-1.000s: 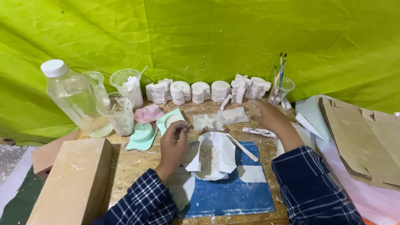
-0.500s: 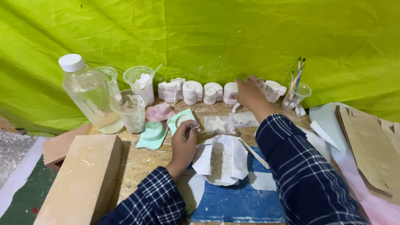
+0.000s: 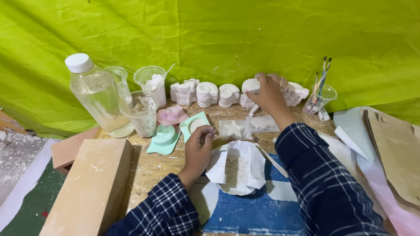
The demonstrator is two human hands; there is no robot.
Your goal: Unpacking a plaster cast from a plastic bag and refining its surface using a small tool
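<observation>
At the back edge of the desk: right hand (image 3: 270,92) has reached farther back than a second ago and now rests on a white shell cast (image 3: 250,85) in the row; whether it grips, I cannot tell.
Left hand (image 3: 197,150): stays near the middle, fingers curled on a small white piece beside the green mould (image 3: 194,124).
Change means: a cast is being picked from the row.
Containers: bottle (image 3: 97,94) holds clear liquid; cup (image 3: 141,112) looks nearly empty, smeared white; rear cup (image 3: 152,84) holds white lumps; brush cup (image 3: 319,98) holds brushes; paper bowl (image 3: 238,168) holds pale powder.

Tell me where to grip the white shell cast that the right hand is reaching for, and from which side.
Take the shell cast by its two flat faces, coming from above and in front. It stands on edge in a tight row with the other casts against the green backdrop, so only its top and front are free. The right hand is already on it.
</observation>
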